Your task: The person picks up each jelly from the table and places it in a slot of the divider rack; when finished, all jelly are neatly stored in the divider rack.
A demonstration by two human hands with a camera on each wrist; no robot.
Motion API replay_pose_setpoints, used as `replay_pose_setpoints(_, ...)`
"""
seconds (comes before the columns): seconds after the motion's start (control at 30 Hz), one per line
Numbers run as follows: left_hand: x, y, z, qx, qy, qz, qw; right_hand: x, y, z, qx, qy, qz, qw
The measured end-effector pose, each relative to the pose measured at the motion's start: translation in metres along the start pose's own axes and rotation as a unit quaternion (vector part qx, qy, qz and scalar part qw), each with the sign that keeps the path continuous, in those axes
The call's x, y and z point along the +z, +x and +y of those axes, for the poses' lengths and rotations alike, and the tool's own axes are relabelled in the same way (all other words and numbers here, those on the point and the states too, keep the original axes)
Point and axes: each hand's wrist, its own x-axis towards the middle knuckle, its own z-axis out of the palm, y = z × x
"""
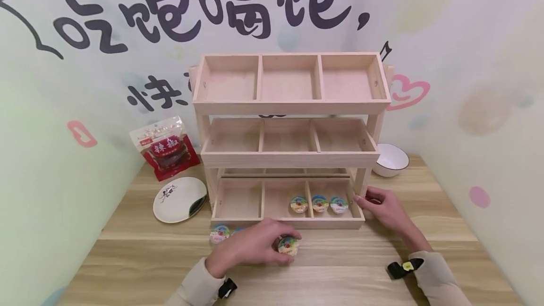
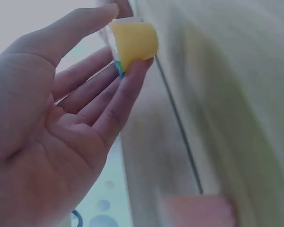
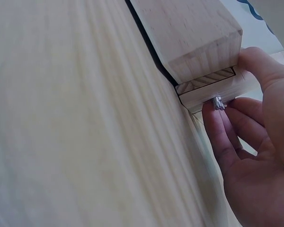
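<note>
My left hand (image 1: 254,245) pinches a small jelly cup (image 1: 288,246) between thumb and fingers, in front of the wooden rack (image 1: 289,160). In the left wrist view, the cup's yellow body (image 2: 138,43) shows, with its lid side toward the palm. Two more jelly cups lie on the table left of this hand; the nearer one (image 1: 219,233) is plain, the other partly hidden. My right hand (image 1: 387,208) grips the rack's lower right side, fingertips beside a metal bolt (image 3: 218,103). On the lowest tier, one jelly cup (image 1: 299,204) sits in the middle compartment and two (image 1: 320,203) in the right.
The rack has three tiers, each split into three compartments. Left of it are an oval plate (image 1: 174,202) and a red food bag (image 1: 165,148) against the wall. A white bowl (image 1: 391,158) stands behind its right side. Walls close in the wooden table (image 1: 340,273) behind and at both sides.
</note>
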Motion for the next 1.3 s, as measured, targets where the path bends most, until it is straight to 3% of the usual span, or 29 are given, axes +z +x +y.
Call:
replay_pose_setpoints(0.27, -0.027, 0.006, 0.002, -0.02, -0.004, 0.066, 0.9976, -0.003, -0.002, -0.005, 0.01, -0.005, -0.004, 0.9999)
replay_pose_setpoints(0.43, -0.038, 0.016, -0.002, -0.054, -0.004, 0.146, 0.9878, -0.002, -0.002, -0.003, 0.018, -0.011, -0.001, 0.9998)
replay_pose_setpoints(0.53, -0.038, 0.023, -0.005, -0.079, 0.007, 0.171, 0.9821, -0.002, -0.003, -0.001, 0.017, -0.015, 0.001, 0.9997)
replay_pose_setpoints(0.97, -0.034, 0.029, -0.028, -0.128, 0.022, 0.127, 0.9834, -0.001, -0.003, 0.002, 0.009, -0.02, 0.005, 0.9998)
replay_pose_setpoints(1.3, -0.033, 0.032, -0.032, -0.122, 0.021, 0.115, 0.9857, 0.0, -0.001, 0.004, 0.0, -0.017, 0.01, 0.9998)
